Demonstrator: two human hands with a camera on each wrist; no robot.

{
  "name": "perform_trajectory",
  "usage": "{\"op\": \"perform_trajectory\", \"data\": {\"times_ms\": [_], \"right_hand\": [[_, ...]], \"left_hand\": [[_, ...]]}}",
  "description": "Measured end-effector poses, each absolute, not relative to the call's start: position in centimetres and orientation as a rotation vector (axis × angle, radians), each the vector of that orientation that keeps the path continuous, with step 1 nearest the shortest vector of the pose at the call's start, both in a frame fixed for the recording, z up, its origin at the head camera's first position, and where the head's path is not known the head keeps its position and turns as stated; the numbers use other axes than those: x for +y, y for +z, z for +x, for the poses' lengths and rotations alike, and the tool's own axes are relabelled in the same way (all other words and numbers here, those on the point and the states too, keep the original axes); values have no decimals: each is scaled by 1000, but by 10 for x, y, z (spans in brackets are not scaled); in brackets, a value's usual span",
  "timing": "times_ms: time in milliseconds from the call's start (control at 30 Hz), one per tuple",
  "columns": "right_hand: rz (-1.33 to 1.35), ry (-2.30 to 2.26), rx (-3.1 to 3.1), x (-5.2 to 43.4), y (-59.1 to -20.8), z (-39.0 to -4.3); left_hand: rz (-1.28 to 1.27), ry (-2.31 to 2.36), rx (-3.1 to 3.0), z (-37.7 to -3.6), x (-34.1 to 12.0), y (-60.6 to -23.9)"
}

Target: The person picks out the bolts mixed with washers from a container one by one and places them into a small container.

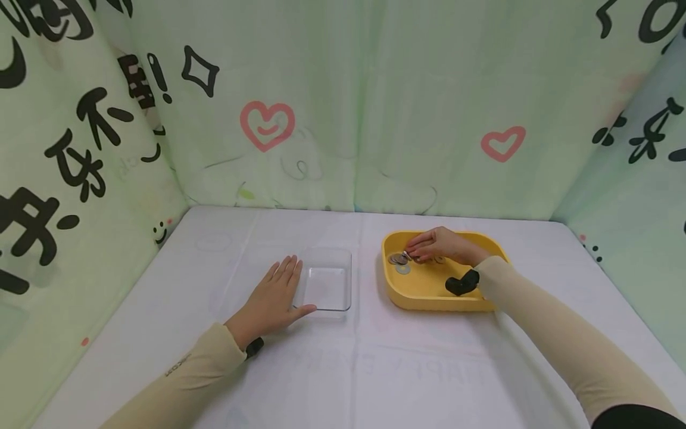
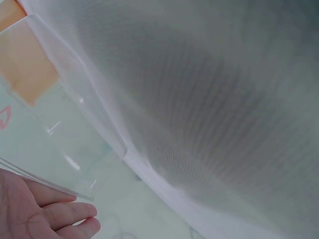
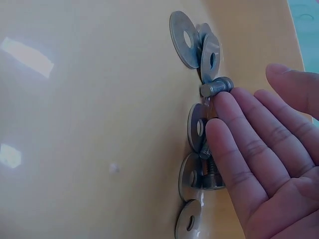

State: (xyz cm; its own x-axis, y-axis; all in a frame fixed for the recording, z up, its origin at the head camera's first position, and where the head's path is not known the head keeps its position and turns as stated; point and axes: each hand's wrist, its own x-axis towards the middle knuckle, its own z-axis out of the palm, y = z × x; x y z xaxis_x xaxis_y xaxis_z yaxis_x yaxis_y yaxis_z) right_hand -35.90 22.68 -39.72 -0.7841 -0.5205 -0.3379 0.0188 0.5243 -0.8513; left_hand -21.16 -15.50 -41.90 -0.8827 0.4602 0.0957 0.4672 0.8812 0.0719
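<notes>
1. We saw the washers (image 3: 192, 128) were bare grey metal, flat and smooth, with a dull sheen.
2. The bolt (image 3: 216, 88) beside them looked like the same grey metal, its shank finely threaded.
3. We found the yellow tray (image 1: 429, 295) to be plastic, smooth and glossy, its floor throwing back soft window-like reflections.
4. The clear box (image 1: 328, 280) looked like transparent plastic, glossy, with bright glints along its edges.
5. The surface (image 1: 407, 369) wore a white cloth, matt and finely woven, creased in places.
6. The backdrop (image 1: 375, 107) was a thin printed cloth, matt, hanging in soft folds.
7. We noted the sleeves (image 1: 557, 333) were a smooth, matt beige knit.
</notes>
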Motion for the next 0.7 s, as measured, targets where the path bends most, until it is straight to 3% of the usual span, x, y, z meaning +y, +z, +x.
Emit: {"op": "perform_trajectory", "data": {"times_ms": [700], "right_hand": [[-406, -1232, 2170, 218, -405, -362]], "left_hand": [[-732, -135, -2979, -211, -155, -418]]}}
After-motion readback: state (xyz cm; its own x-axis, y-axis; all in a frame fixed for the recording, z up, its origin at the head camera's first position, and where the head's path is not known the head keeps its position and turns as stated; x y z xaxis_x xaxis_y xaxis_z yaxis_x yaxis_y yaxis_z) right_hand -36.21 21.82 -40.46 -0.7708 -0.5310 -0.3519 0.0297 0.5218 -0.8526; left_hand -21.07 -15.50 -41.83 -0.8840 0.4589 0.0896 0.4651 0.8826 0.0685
